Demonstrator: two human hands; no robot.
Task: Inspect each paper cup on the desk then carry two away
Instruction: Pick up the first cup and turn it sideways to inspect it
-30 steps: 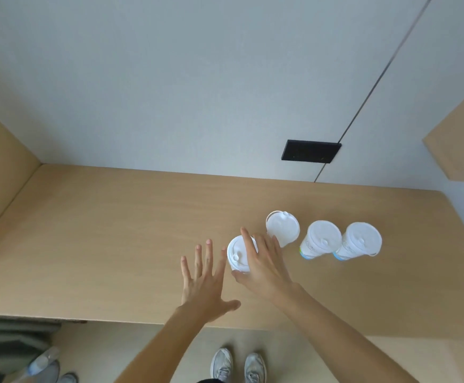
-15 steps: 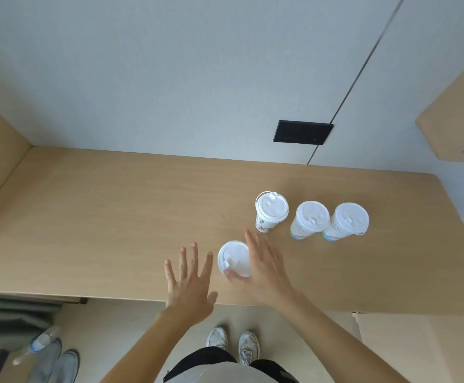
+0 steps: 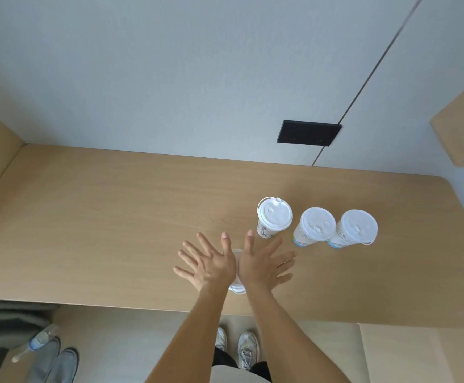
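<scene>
Pressing in from both sides, left hand (image 3: 211, 268) and right hand (image 3: 261, 265) sandwich a cup (image 3: 237, 286), fingers spread, near the desk's (image 3: 101, 217) front edge; three more cups (image 3: 315, 226) stand farther back.

Both hands, the left hand (image 3: 211, 265) and the right hand (image 3: 261, 265), cover nearly all of one cup (image 3: 237, 287); only slivers of its white lid show between and below them. Whether the fingers (image 3: 226, 241) grip it cannot be told. The bench (image 3: 87, 217) runs off the right edge. The print on the other cups is too small to read.
</scene>
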